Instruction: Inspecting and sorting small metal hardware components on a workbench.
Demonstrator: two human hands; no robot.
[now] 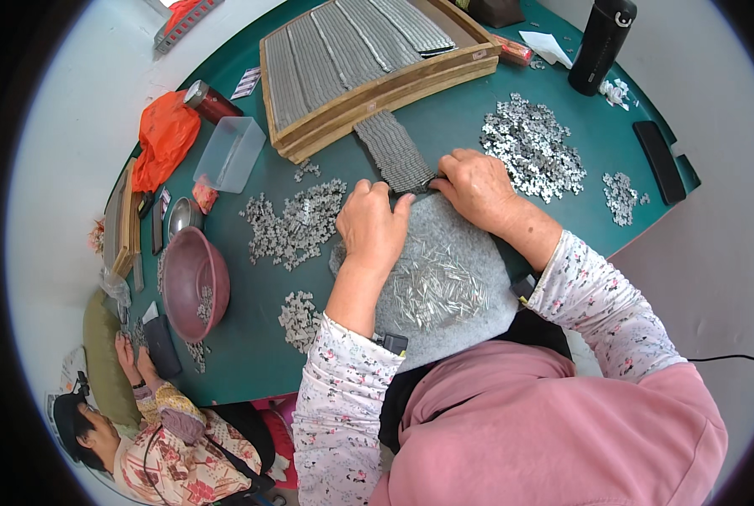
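You seem to sit in a small workshop for handwork. Several heaps of small metal pieces [533, 148] lie on the green table [250, 354], and thin metal pins [440, 291] lie on your grey mat [469, 228]. A wooden tray [385, 97] holds ribbed grey strips [318, 63] in rows, similar to the short band [391, 150] which you are handling. A co-worker [183, 455] also sits at this table, near a reddish bowl [183, 274].

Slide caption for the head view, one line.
Left hand and right hand at the near end of a grey strip, by silvery pins.
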